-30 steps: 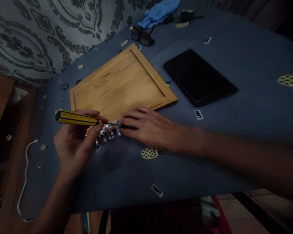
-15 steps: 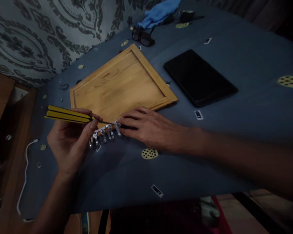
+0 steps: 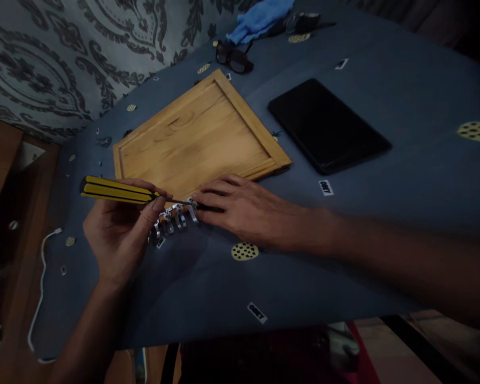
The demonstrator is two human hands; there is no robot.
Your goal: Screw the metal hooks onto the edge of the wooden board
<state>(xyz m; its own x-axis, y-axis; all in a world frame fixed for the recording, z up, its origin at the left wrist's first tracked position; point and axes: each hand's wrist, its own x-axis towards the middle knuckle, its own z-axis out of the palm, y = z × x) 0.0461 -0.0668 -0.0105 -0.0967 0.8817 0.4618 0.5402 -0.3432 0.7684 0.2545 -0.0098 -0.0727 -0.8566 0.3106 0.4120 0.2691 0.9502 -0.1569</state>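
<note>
My left hand [image 3: 120,237] is closed around a screwdriver [image 3: 116,190] with a yellow and black handle. Its thin shaft points right, and the tip reaches the rightmost of several silver metal hooks [image 3: 179,214] lined up along the near edge of a framed wooden panel [image 3: 200,141]. My right hand [image 3: 240,210] lies over that edge just right of the hooks, fingers stretched out and fingertips beside the screwdriver tip. The right thumb cannot be made out clearly. Part of the hook row is hidden behind my left hand.
A black tablet-like slab [image 3: 328,128] lies right of the panel on the dark blue tablecloth [image 3: 416,224]. Sunglasses [image 3: 234,57] and a blue cloth [image 3: 260,20] are at the back. On the left, a white cable [image 3: 42,288] runs along the table edge.
My left hand and the screwdriver handle have shifted slightly right, and the handle has turned a little. The screwdriver tip and my right hand stay in nearly the same place.
</note>
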